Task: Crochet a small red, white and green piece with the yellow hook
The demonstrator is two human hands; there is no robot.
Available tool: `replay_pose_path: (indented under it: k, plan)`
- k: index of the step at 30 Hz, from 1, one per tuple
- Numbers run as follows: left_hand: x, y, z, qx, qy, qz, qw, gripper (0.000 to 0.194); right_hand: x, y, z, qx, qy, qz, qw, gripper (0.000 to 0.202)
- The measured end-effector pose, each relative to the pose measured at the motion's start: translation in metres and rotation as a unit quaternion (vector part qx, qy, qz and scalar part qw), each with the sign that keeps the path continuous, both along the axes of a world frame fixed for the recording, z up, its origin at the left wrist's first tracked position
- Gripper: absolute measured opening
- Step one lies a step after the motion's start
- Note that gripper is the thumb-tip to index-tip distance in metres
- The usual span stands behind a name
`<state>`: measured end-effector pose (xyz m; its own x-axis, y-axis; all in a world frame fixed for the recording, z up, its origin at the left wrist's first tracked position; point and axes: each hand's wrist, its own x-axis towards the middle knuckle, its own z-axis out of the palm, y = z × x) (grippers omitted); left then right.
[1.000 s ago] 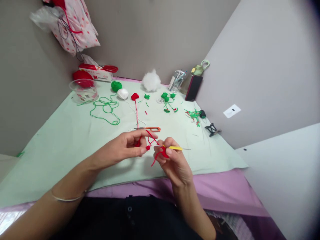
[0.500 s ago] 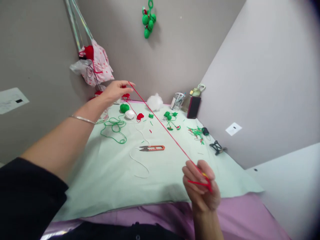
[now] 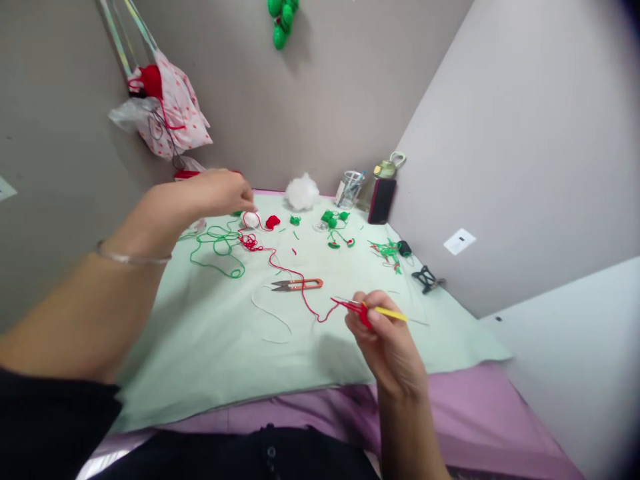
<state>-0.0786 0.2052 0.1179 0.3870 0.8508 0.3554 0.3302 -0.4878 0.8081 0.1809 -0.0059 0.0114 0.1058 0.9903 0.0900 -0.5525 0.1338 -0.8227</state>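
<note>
Head view: left hand (image 3: 225,191), upper left, is hanging with fingers bent near tangled red yarn (image 3: 249,243); can't tell if pinching it. Right hand (image 3: 387,343), lower right, is grasping yellow-handled hook (image 3: 393,313) and small red piece (image 3: 366,317), fingers partly hiding it. Yarn is trailing slack across orange snips (image 3: 319,284). Green cluster (image 3: 283,20) is running off top edge.

Crochet hook (image 3: 393,313): yellow grip, thin metal at both ends, pinched in my right hand (image 3: 385,327), near level, right end dipping slightly. Small red crocheted piece (image 3: 365,316) bunched in the same fingers, mostly hidden by them. Red yarn (image 3: 311,309) hangs slack off it, wavy across the cloth (image 3: 210,347) to a loose tangle (image 3: 250,243); compact red ball (image 3: 273,222) just beyond. Can't tell if my left hand (image 3: 227,192) grips any yarn
</note>
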Motion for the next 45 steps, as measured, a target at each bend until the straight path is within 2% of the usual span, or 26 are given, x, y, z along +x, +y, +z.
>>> replay_pose_path:
  k: [1,4,5,6,9,11,13,15,18,20,22,24,25,26,27,29,30,32,35,38,40,42,45]
  plan:
    - [0.007,-0.018,-0.001,-0.006,0.011,-0.019,1.0,0.02,-0.005,0.004,-0.001,-0.015,-0.009,-0.012,1.0,0.022]
    - [0.032,-0.075,-0.018,-0.043,0.006,-0.121,0.992,0.05,-0.016,0.009,-0.002,-0.025,-0.019,-0.034,0.999,0.025]
    - [0.041,-0.092,-0.028,-0.081,-0.045,-0.18,0.979,0.055,-0.018,0.008,0.0,-0.016,-0.026,-0.037,0.999,0.025]
    - [0.051,-0.106,-0.04,-0.114,-0.089,-0.213,0.966,0.057,-0.019,0.006,0.001,0.001,-0.033,-0.037,0.999,0.024]
    - [0.074,-0.136,-0.076,-0.195,-0.187,-0.257,0.928,0.06,-0.02,-0.003,0.006,0.08,-0.055,-0.035,0.995,0.018]
    - [0.081,-0.146,-0.091,-0.285,-0.242,-0.26,0.89,0.067,-0.018,-0.008,0.008,0.131,-0.07,-0.061,0.987,0.013]
    - [0.079,-0.15,-0.092,-0.358,-0.288,-0.259,0.849,0.076,-0.016,-0.01,0.007,0.153,-0.084,-0.106,0.979,0.011]
    - [0.07,-0.151,-0.079,-0.394,-0.346,-0.223,0.822,0.08,-0.015,-0.008,0.005,0.15,-0.087,-0.139,0.975,0.012]
    - [0.051,-0.153,-0.048,-0.339,-0.439,-0.094,0.827,0.066,-0.019,-0.004,0.001,0.125,-0.074,-0.132,0.981,0.012]
    - [0.043,-0.157,-0.036,-0.262,-0.459,-0.055,0.847,0.062,-0.024,-0.002,-0.002,0.11,-0.07,-0.115,0.985,0.012]
    - [0.043,-0.161,-0.038,-0.144,-0.423,-0.046,0.893,0.076,-0.028,-0.002,-0.004,0.105,-0.076,-0.109,0.986,0.011]
    - [0.047,-0.162,-0.054,0.005,-0.316,-0.036,0.948,0.078,-0.03,-0.003,-0.006,0.112,-0.091,-0.119,0.982,0.01]
    - [0.051,-0.162,-0.065,0.059,-0.223,-0.042,0.972,0.069,-0.031,-0.004,-0.007,0.119,-0.103,-0.126,0.979,0.01]
    - [0.055,-0.163,-0.076,0.072,-0.145,-0.053,0.985,0.057,-0.031,-0.004,-0.008,0.128,-0.121,-0.134,0.975,0.01]
    - [0.059,-0.163,-0.085,0.052,-0.115,-0.051,0.991,0.047,-0.031,-0.005,-0.009,0.136,-0.142,-0.144,0.97,0.01]
    - [0.069,-0.166,-0.099,-0.076,-0.146,-0.077,0.983,0.043,-0.031,-0.007,-0.012,0.15,-0.189,-0.167,0.956,0.013]
    - [0.074,-0.168,-0.102,-0.158,-0.198,-0.093,0.963,0.046,-0.031,-0.007,-0.013,0.157,-0.212,-0.178,0.948,0.015]
    - [0.082,-0.174,-0.103,-0.289,-0.308,-0.099,0.901,0.05,-0.032,-0.008,-0.015,0.169,-0.246,-0.193,0.935,0.018]
    - [0.09,-0.179,-0.099,-0.39,-0.398,-0.085,0.826,0.046,-0.033,-0.007,-0.018,0.185,-0.264,-0.194,0.927,0.02]
    - [0.092,-0.178,-0.098,-0.441,-0.433,-0.098,0.78,0.041,-0.034,-0.005,-0.021,0.176,-0.241,-0.194,0.934,0.02]
    - [0.091,-0.177,-0.1,-0.446,-0.449,-0.104,0.767,0.039,-0.035,-0.003,-0.022,0.163,-0.207,-0.193,0.945,0.019]
    - [0.09,-0.176,-0.103,-0.436,-0.452,-0.098,0.772,0.039,-0.036,-0.001,-0.023,0.153,-0.179,-0.192,0.953,0.017]
    - [0.09,-0.176,-0.106,-0.41,-0.443,-0.072,0.794,0.041,-0.04,0.001,-0.024,0.146,-0.168,-0.197,0.955,0.014]
